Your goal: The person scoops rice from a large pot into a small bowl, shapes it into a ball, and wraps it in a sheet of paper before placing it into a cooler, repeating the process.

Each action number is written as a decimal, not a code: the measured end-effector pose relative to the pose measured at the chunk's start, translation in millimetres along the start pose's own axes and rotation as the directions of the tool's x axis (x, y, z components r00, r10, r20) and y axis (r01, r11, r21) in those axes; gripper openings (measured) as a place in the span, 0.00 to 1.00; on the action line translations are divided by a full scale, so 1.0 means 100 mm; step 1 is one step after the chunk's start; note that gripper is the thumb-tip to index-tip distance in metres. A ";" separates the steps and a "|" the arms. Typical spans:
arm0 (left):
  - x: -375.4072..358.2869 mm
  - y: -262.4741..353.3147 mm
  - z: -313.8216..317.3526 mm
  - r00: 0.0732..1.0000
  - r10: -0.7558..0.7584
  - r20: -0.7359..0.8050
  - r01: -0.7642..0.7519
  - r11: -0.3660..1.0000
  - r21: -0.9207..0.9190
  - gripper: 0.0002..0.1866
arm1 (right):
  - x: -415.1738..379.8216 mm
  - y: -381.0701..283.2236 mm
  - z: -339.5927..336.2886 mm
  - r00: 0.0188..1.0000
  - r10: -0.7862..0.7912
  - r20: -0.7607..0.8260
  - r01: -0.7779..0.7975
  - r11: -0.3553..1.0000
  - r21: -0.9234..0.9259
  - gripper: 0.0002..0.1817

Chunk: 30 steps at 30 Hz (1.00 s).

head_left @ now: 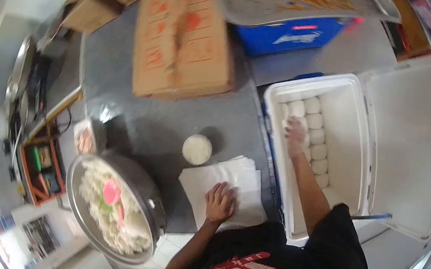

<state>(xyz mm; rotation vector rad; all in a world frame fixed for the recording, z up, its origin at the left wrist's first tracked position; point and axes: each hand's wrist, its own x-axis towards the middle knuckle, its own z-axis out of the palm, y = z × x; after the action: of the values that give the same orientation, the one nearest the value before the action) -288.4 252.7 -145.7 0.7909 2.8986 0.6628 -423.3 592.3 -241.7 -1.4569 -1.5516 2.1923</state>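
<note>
My left hand (220, 202) rests on a stack of white paper sheets (199, 182) at the edge of the grey table, its fingers somewhat spread. Inside the open white cooler box (348, 131), my right hand (295, 137) reaches down onto rows of round white dough balls (316, 136). Motion blurs its fingers, and whether they grip a ball cannot be made out. Just beyond the sheets stands a round container with white contents (197, 149).
A large metal pot (151, 195) of white shredded food with a pink scoop (112, 192) stands at the left. Farther back are a cardboard box (182, 43), a blue crate (288, 39) and a metal tray (303, 21). The cooler's lid (410, 144) hangs open at the right.
</note>
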 end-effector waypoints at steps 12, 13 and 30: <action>-0.07 -0.08 -0.13 0.987 -0.045 -0.152 -0.017 0.922 -0.386 0.21 | -2.22 -0.06 1.91 0.229 -0.338 0.913 0.920 -0.232 -0.317 0.35; -0.16 -0.05 -0.18 0.966 -0.217 -0.140 0.098 0.810 -0.578 0.21 | -2.13 -0.01 1.95 0.225 -0.311 0.923 0.921 -0.242 -0.306 0.37; -0.25 0.25 -0.29 0.970 0.011 -0.244 -0.041 0.992 -0.118 0.19 | -3.62 -0.26 -0.62 0.550 -0.449 0.704 0.835 0.323 -0.446 0.32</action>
<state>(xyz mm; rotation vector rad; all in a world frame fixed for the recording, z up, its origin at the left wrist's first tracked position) -260.2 248.8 -109.5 0.7843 3.0275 0.9961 -193.0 450.5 7.8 -0.0353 -2.7896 1.3822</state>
